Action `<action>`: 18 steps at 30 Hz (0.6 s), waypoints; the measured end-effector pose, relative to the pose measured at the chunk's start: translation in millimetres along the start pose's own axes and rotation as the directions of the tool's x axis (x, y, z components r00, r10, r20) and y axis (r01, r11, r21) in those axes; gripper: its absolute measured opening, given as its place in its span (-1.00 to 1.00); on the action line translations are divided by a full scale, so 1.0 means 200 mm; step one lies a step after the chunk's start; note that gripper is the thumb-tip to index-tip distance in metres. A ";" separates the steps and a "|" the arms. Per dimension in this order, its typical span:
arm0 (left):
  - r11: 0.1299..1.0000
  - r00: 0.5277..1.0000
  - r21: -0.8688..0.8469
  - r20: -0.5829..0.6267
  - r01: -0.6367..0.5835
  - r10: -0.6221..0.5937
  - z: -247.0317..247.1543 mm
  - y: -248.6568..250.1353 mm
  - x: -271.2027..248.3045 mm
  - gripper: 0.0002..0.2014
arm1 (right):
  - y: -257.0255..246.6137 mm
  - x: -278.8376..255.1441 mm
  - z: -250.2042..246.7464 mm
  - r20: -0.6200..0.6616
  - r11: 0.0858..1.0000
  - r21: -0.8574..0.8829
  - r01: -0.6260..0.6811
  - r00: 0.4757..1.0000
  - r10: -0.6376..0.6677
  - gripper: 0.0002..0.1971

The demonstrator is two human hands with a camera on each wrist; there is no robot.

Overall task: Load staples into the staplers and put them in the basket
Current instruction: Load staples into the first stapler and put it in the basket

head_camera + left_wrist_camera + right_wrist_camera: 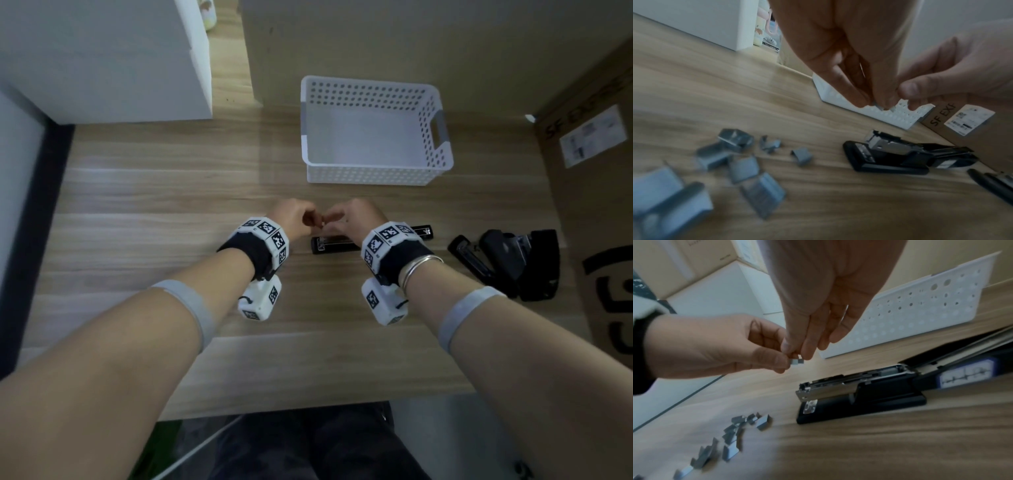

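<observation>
Head: left hand [294,219] and right hand [356,219] meet above the open stapler [334,245] on the tabletop [171,205]; basket [373,133] behind holds nothing, more staplers [507,263] lie to the right.

Left wrist: both grips pinch a short staple strip [882,107]; loose staple strips [742,164] lie scattered left of the stapler.

Right wrist: same two-hand pinch on the strip, magazine channel [857,379] exposed below. Advice: align strip legs-down with the channel, seat it flat, don't squeeze or it'll snap.
</observation>
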State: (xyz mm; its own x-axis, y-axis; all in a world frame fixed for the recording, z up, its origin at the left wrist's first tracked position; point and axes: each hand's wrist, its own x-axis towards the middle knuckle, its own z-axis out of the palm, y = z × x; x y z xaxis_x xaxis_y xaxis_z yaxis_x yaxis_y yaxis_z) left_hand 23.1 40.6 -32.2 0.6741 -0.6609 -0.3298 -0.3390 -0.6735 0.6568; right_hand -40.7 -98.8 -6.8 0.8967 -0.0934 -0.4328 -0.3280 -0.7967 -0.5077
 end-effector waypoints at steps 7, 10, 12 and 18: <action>0.989 0.999 -0.147 -0.017 0.024 -0.027 0.06 0.02 0.01 -0.81 | 0.06 -0.01 0.00 0.032 1.000 0.005 -0.002 0.999 0.001 -0.76; 0.989 0.999 -0.143 -0.002 0.038 -0.039 0.07 0.02 0.01 -0.78 | 0.09 -0.02 0.01 0.023 0.997 -0.083 -0.004 1.000 0.006 -0.79; 0.997 0.998 -0.056 0.039 0.057 -0.055 0.09 0.01 0.00 -0.70 | 0.12 -0.03 0.02 0.005 0.988 -0.156 -0.013 1.000 0.014 -0.82; 0.993 0.996 0.111 0.082 0.026 -0.035 0.14 0.00 -0.01 -0.71 | 0.15 -0.02 0.08 -0.020 0.959 -0.285 -0.015 1.000 0.009 -0.83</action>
State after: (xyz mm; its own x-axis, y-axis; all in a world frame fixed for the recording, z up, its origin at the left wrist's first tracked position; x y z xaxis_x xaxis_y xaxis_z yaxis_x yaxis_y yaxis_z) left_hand 3.3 32.1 -50.7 0.6295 -0.6619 -0.4069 -0.3926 -0.7229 0.5685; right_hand -59.9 -113.0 -32.2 0.8993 -0.1128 -0.4226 -0.2430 -0.9322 -0.2683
